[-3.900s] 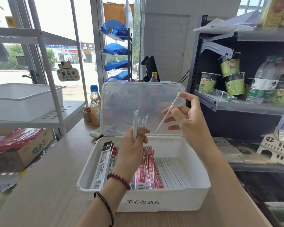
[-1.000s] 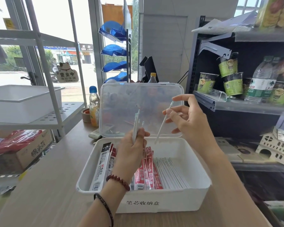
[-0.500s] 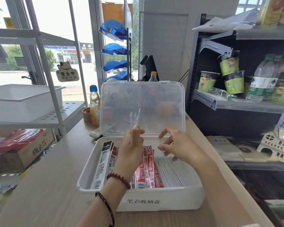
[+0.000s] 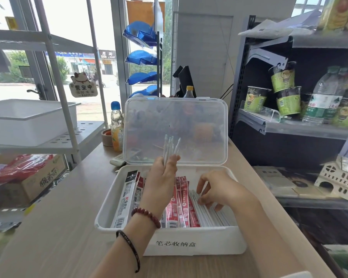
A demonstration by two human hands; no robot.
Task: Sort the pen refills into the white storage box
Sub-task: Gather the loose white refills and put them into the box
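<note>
Lowered right hand [image 4: 215, 189] now presses refills [image 4: 207, 213] inside white box [image 4: 189, 243].

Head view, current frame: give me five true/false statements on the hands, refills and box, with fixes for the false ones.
1. The left hand holds a bunch of white refills upright above the box. True.
2. The right hand is raised in front of the lid, holding one refill. False: it is down inside the white box, fingers on the row of white refills lying at the right side.
3. The clear lid stands open behind the box. True.
4. The red packets lie at the far right of the box. False: they lie in the middle, left of the loose white refills.
5. The left wrist is bare. False: it wears a bead bracelet and a dark cord.
</note>
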